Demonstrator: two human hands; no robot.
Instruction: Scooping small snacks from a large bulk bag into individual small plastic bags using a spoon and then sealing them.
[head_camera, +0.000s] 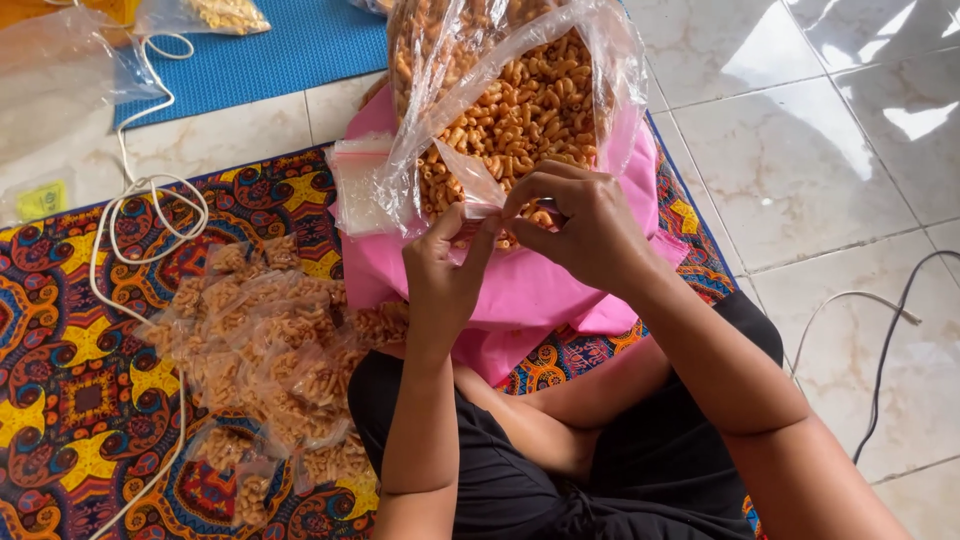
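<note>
1. L hand (447, 262) + R hand (575, 215): fingertips together, both pinching small clear bag (478, 190) betw. them.
2. Small bag sits just above hands, in front of large clear bag of macaroni snacks (520, 95), on pink cloth (520, 290).
3. Filled small packets (270, 340) lie L of L hand on patterned mat (70, 380).
4. White cord (130, 200) crosses mat.

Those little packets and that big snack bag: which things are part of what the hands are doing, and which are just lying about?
In use:
left hand and right hand, pinching a small clear bag
large clear bag of curly orange snacks
pink cloth beneath it
pile of filled small packets
stack of empty small bags

Lying about:
white cord
black cable
blue mat
patterned mat
</note>
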